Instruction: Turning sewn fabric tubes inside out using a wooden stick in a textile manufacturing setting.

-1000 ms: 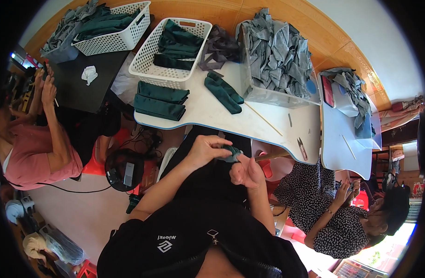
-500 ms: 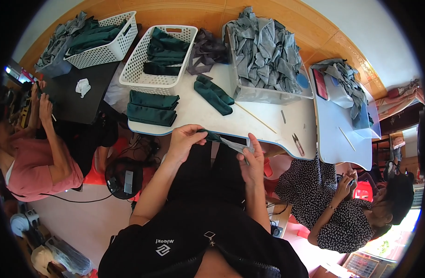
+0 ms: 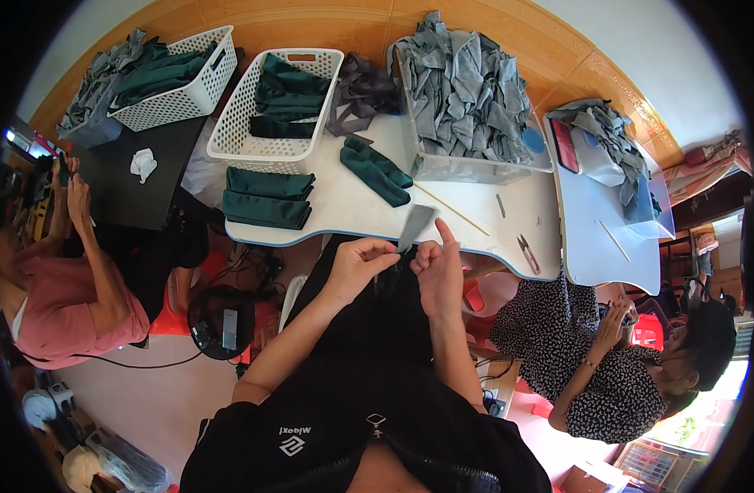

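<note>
My left hand point(image 3: 362, 268) is closed in a pinch on a fabric strip. The strip's grey end point(image 3: 416, 225) sticks up beyond my fingertips, slightly blurred, and a dark green part point(image 3: 388, 282) hangs below against my dark trousers. Close beside it, my right hand point(image 3: 439, 275) has its index finger pointing up and the other fingers curled in. What those curled fingers hold, if anything, is hidden. On the white table point(image 3: 352, 215) just ahead lie a folded dark green fabric piece point(image 3: 375, 172) and a stack of folded green pieces point(image 3: 267, 200).
A white basket point(image 3: 221, 135) of green fabric and a clear bin point(image 3: 475, 170) heaped with grey fabric stand at the back. A thin stick point(image 3: 452, 209) and thread snips point(image 3: 529, 255) lie on the table. One person point(image 3: 81, 304) sits left, another point(image 3: 615, 378) right.
The strip, stretched between both hands before, now has its grey end upright from my left hand. My left hand moved right; my right index finger straightened upward while the other fingers curled.
</note>
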The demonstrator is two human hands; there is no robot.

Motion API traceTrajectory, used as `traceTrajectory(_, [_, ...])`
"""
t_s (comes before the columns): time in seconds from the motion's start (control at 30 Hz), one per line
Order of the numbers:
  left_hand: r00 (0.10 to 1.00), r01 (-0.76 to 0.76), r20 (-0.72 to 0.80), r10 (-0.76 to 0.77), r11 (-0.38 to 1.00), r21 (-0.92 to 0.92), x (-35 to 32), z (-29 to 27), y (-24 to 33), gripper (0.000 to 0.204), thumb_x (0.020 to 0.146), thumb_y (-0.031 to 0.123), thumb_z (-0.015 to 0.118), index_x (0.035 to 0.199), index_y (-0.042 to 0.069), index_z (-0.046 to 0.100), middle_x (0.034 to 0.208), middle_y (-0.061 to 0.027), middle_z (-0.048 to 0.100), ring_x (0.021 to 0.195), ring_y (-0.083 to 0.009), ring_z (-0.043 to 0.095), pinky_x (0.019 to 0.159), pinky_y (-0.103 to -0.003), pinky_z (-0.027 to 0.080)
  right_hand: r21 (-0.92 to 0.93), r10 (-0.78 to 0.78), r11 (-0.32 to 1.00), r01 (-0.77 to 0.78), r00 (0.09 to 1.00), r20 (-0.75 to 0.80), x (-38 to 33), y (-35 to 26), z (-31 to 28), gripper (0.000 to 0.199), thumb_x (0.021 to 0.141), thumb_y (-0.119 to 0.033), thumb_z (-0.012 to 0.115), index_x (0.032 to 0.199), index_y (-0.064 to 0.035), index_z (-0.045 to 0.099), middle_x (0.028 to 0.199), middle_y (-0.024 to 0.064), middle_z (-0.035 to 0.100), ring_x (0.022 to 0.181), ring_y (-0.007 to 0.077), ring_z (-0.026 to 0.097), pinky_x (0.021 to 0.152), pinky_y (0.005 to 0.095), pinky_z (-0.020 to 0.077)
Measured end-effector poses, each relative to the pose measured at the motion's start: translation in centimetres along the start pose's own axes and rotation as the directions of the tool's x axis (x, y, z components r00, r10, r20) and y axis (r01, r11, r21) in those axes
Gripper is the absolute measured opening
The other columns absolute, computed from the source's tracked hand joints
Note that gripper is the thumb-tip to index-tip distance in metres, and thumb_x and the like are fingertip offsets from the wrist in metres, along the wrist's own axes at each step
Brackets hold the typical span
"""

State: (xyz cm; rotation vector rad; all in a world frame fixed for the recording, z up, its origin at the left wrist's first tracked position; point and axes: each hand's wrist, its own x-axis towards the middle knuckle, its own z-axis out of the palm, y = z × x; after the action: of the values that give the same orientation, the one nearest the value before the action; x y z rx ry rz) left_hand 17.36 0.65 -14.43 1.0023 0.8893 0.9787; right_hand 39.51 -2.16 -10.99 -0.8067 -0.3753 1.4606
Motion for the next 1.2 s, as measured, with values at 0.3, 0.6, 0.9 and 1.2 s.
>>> traceTrajectory(0.3, [0.998, -0.030, -0.055, 0.034, 0.996, 0.080, -0.1, -0.6, -0.5, 0.012, 0.122, 0.009, 0.091, 0.128, 0.000, 0.095, 0.111, 0.0001, 0.090, 0.097, -0.0071, 0.078, 0.088, -0.025, 0.060, -0.855, -0.194, 0.483, 0.188, 0.975, 0.105, -0.7, 2.9, -0.5, 0.031, 0.111, -0.008, 0.098, 0.138, 0.0010, 0.088, 0.106, -0.0013, 0.077, 0.090, 0.0075, 0.066, 0.081, 0.0313, 0.0601])
traceTrajectory(0.6, [0.999, -0.036, -0.028, 0.042, 0.985, 0.168, -2.0, 2.1, -1.5, 0.017, 0.126, 0.016, 0.088, 0.128, -0.001, 0.091, 0.122, -0.0051, 0.090, 0.100, -0.0167, 0.086, 0.091, -0.036, 0.070, -0.865, -0.405, 0.412, 0.288, 0.908, 0.109, -1.4, 4.2, -2.1, 0.020, 0.114, 0.001, 0.085, 0.135, 0.0023, 0.087, 0.123, 0.0090, 0.085, 0.097, 0.0174, 0.080, 0.091, 0.0331, 0.0641])
traceTrajectory(0.9, [0.928, 0.351, 0.112, -0.355, 0.732, -0.584, 0.3, 1.4, -2.9, 0.024, 0.123, 0.024, 0.095, 0.143, 0.013, 0.086, 0.134, -0.0018, 0.090, 0.117, -0.0135, 0.085, 0.101, -0.036, 0.069, -0.713, -0.140, 0.689, 0.132, 0.989, 0.047, -0.5, 6.0, -5.5, 0.025, 0.120, 0.001, 0.079, 0.143, 0.0013, 0.086, 0.129, 0.0084, 0.084, 0.114, 0.0180, 0.080, 0.104, 0.0343, 0.0632])
traceTrajectory(1.2, [0.921, 0.376, 0.074, -0.382, 0.828, -0.416, -0.9, 2.6, -5.1, 0.028, 0.122, 0.015, 0.094, 0.146, 0.005, 0.085, 0.138, -0.0030, 0.089, 0.122, -0.0110, 0.083, 0.100, -0.033, 0.065, -0.792, -0.244, 0.529, 0.304, 0.949, 0.201, 0.5, 6.8, -6.2, 0.035, 0.114, 0.001, 0.081, 0.148, -0.0030, 0.089, 0.142, 0.0090, 0.081, 0.127, 0.0195, 0.077, 0.112, 0.0351, 0.0615])
